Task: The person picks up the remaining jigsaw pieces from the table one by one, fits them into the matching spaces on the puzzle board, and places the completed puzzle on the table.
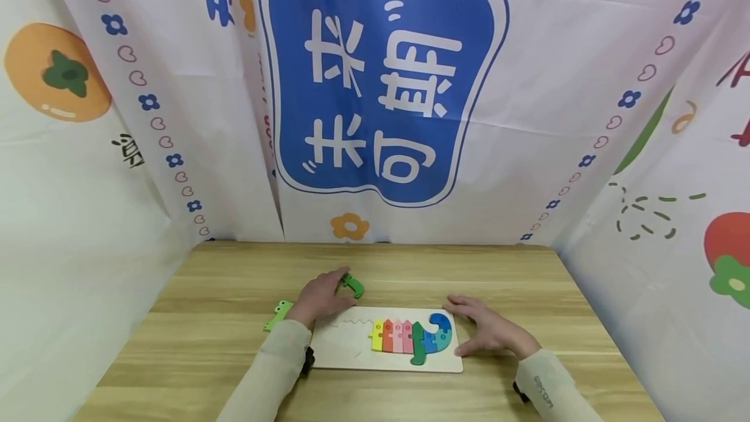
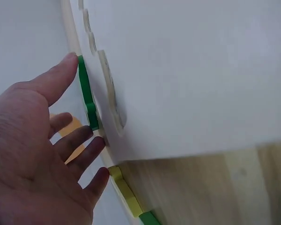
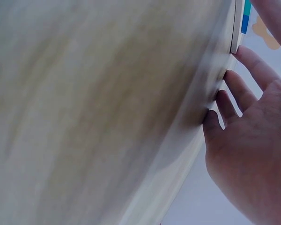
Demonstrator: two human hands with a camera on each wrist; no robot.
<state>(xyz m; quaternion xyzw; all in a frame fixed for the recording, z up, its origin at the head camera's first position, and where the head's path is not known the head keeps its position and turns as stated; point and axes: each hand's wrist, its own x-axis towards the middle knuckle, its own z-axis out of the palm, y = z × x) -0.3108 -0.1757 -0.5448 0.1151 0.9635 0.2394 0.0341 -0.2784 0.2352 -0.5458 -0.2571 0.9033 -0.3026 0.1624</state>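
A pale wooden puzzle board (image 1: 336,350) lies on the table, with coloured crocodile pieces in its right half: a yellow piece (image 1: 377,336), red and pink ones, a green leg piece (image 1: 418,344) and a blue tail (image 1: 443,334). Just beyond the board, my left hand (image 1: 321,296) has thumb and fingers spread around a loose green piece (image 1: 354,286); its thumb reaches one end in the left wrist view. Left of that wrist lies a light green crocodile head (image 1: 278,315). My right hand (image 1: 489,327) rests at the board's right edge, fingers extended, a fingertip touching it.
The wood-grain table (image 1: 193,350) ends at a printed white cloth (image 1: 521,148) at the back, with more cloth on both sides. Grooves for further pieces show in the board's left half. A dark band (image 1: 307,362) sits at the left wrist.
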